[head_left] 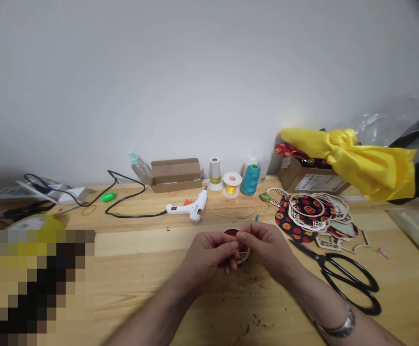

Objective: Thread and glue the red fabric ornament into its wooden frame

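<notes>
My left hand (211, 250) and my right hand (265, 242) meet over the table, fingers closed in a pinch, fingertips close together. What lies between the fingertips is too small to name. Just behind and below them, partly covered by the fingers, is a small round piece with a pale lattice rim and red inside (244, 253). Whether it is held or rests on the table, I cannot tell. To the right of my right hand lie black-handled scissors (323, 262), blades toward the hands.
Behind my hands lie a white glue gun (188, 208) with a black cord, a spool of yellow cord (231, 185) and a teal thread cone (250, 180). Patterned fabric and wooden lattice frames (310, 214) pile up at right, before a cardboard box (299, 178) with yellow cloth (371, 161).
</notes>
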`<state>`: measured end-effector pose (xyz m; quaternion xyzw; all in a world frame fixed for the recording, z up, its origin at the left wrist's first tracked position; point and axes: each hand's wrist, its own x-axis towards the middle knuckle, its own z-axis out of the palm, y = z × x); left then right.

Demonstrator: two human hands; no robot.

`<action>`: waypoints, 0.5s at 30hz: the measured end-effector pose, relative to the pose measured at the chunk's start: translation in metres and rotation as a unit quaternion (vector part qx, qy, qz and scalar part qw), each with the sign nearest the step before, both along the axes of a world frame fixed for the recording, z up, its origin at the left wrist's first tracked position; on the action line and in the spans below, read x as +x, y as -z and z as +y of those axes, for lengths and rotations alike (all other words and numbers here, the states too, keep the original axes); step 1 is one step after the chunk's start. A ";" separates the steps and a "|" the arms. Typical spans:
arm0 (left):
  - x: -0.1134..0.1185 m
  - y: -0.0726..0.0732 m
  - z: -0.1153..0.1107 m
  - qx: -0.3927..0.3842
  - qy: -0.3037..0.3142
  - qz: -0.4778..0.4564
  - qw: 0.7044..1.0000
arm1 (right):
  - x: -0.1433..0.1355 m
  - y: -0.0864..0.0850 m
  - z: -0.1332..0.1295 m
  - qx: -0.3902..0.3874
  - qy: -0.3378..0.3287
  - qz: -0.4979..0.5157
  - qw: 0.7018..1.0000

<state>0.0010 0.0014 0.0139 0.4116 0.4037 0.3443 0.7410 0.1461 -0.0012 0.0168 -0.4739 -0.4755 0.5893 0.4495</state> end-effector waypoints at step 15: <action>-0.002 0.003 0.003 0.022 -0.092 -0.010 0.995 | 0.086 -0.019 -0.047 0.183 0.012 -0.616 0.766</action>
